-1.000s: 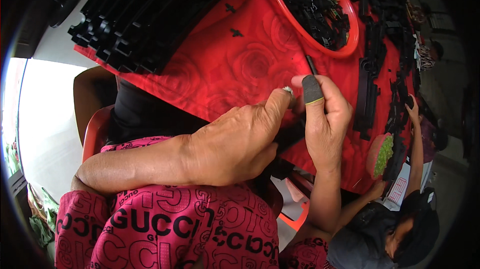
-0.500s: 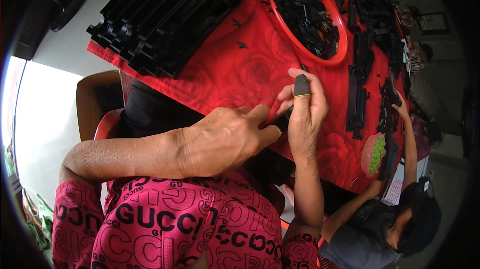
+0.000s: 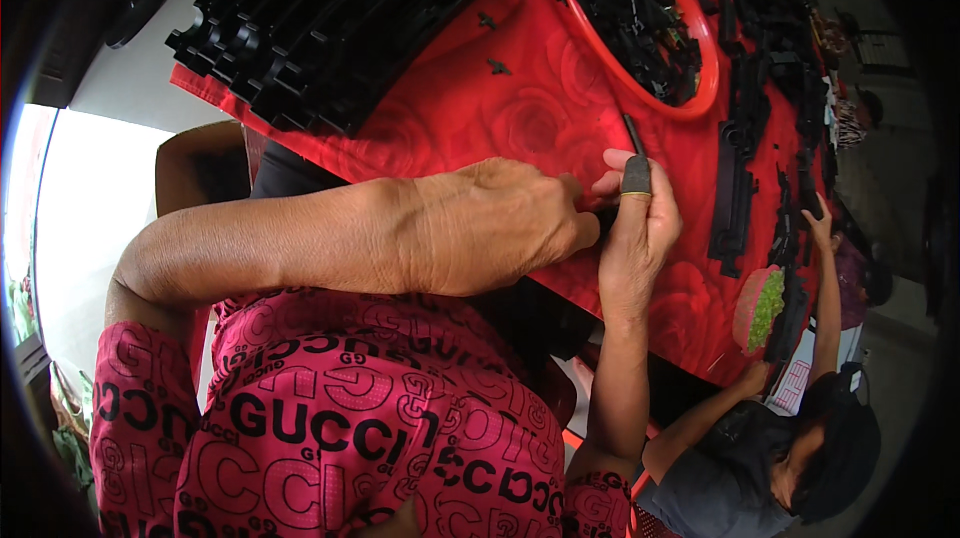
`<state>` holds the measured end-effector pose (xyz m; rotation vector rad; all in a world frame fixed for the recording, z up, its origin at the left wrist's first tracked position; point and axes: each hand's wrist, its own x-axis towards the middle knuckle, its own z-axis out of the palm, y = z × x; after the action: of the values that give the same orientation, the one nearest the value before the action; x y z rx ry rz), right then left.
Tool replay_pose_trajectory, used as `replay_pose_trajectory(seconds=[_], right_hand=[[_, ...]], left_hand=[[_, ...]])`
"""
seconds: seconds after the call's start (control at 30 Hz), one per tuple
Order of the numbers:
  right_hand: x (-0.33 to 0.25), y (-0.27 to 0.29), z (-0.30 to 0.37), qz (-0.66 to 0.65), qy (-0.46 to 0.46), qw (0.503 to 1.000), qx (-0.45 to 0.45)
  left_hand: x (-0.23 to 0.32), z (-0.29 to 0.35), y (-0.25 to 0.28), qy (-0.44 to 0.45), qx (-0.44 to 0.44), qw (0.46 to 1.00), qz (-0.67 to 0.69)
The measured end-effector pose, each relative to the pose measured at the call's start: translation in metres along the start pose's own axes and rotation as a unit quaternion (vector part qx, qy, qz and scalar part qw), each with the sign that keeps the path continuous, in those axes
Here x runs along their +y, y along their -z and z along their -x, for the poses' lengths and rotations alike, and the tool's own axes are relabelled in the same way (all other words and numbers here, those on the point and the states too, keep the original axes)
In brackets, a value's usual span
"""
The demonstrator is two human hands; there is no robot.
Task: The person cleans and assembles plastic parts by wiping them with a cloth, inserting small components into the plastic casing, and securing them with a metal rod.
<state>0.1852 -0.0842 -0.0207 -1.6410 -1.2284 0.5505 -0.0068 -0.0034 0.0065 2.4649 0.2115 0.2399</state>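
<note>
My left hand (image 3: 500,223) is closed, its fingertips turned toward my right hand; what it pinches is mostly hidden behind the knuckles. My right hand (image 3: 640,228) wears a dark finger cot (image 3: 636,176) on the thumb and is closed on a slim black plastic piece (image 3: 632,132). One end of that piece sticks out beyond the thumb. Between the two hands a bit of black shows, and whether it belongs to the same piece I cannot tell. Both hands are over the near edge of the table with the red rose-patterned cloth (image 3: 520,128).
Long black plastic trays (image 3: 330,28) lie stacked at the far left. A red basin (image 3: 705,58) holds many small black parts. Black strips (image 3: 735,188) and a pink container of green pieces (image 3: 762,310) are on the right. A co-worker (image 3: 760,448) sits at lower right, reaching over the table.
Both hands have shifted a little up and right in the picture, the left wrist turning so its back shows more. The slim black piece now sticks out farther above my right thumb.
</note>
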Motion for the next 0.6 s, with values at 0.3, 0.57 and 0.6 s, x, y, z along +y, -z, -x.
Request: replay_pose_trajectory(seconds=[0.3, 0.57, 0.6], right_hand=[[0.023, 0.013, 0.013, -0.06, -0.069, 0.99, 0.105], [0.017, 0.012, 0.013, -0.102, -0.094, 0.985, 0.099], [0.016, 0.012, 0.012, -0.103, -0.097, 0.985, 0.096]], left_hand=[[-0.009, 0.018, 0.01, 0.151, 0.111, 0.975, 0.118], [-0.001, 0.019, 0.005, 0.221, 0.019, 0.954, 0.2], [-0.004, 0.018, 0.006, 0.225, 0.018, 0.953, 0.202]])
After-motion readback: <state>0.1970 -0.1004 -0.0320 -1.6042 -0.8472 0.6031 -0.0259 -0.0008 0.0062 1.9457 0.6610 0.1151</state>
